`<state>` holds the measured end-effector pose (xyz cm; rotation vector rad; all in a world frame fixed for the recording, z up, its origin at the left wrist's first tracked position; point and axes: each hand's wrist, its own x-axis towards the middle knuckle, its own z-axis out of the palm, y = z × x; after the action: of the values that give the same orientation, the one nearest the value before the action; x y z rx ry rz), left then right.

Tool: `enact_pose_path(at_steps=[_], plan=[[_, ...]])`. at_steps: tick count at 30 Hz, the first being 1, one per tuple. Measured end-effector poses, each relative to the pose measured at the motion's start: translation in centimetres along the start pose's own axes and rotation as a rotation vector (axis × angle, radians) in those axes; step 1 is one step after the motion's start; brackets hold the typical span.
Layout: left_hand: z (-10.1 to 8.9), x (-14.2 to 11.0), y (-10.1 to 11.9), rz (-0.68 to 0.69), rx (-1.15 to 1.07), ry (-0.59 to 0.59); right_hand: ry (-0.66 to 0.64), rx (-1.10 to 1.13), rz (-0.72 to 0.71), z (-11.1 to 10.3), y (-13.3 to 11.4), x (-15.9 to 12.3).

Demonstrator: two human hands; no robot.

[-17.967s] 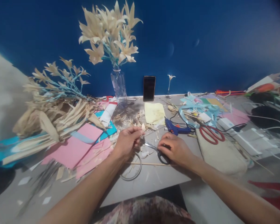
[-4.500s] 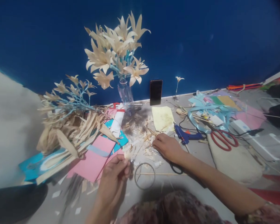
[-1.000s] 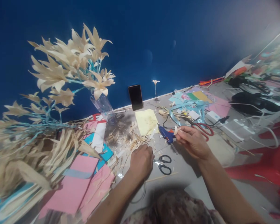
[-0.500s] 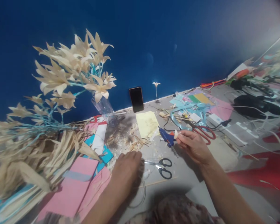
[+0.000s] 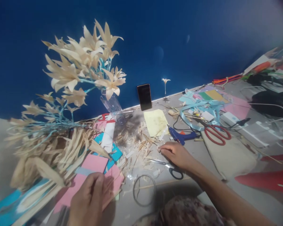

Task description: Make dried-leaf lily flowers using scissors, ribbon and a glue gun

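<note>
My left hand [image 5: 87, 199] is closed above the pink paper [image 5: 91, 163] at the lower left. Thin straw-like strips lie beside its fingertips; whether it grips one is hidden. Over the handles of the black-handled scissors [image 5: 175, 173] is my right hand [image 5: 176, 154], its fingers curled and pressed together near the husk scraps [image 5: 146, 142]. What its fingertips hold, if anything, is too small to name. Just beyond that hand lies a blue glue gun [image 5: 182, 137]. A ring of wire [image 5: 144, 204] rests on the table between my arms.
Pale husk flowers [image 5: 85, 59] stand in a clear vase [image 5: 115, 108] at the left. A phone [image 5: 144, 97] leans on the blue wall near a single small flower [image 5: 165, 82]. Red-handled scissors [image 5: 218, 135], blue ribbon [image 5: 202, 108] and a white power strip [image 5: 257, 131] lie to the right.
My right hand has moved left from beside the glue gun to the scissors; the pale petal in its fingers no longer shows. My left hand has drawn back, left and nearer. The glue gun has turned.
</note>
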<state>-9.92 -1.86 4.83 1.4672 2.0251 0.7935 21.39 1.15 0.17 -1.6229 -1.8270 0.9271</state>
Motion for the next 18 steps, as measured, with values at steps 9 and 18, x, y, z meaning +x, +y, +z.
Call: enact_pose_path(at_steps=[9,18], plan=[[0.4,0.2,1.3,-0.077,0.078,0.169,0.138,-0.065,0.046,0.1,0.7,-0.4],[1.0,2.7,-4.5,0.258,0.011,0.152,0.169,0.598,0.163,-0.8,0.9,-1.1]])
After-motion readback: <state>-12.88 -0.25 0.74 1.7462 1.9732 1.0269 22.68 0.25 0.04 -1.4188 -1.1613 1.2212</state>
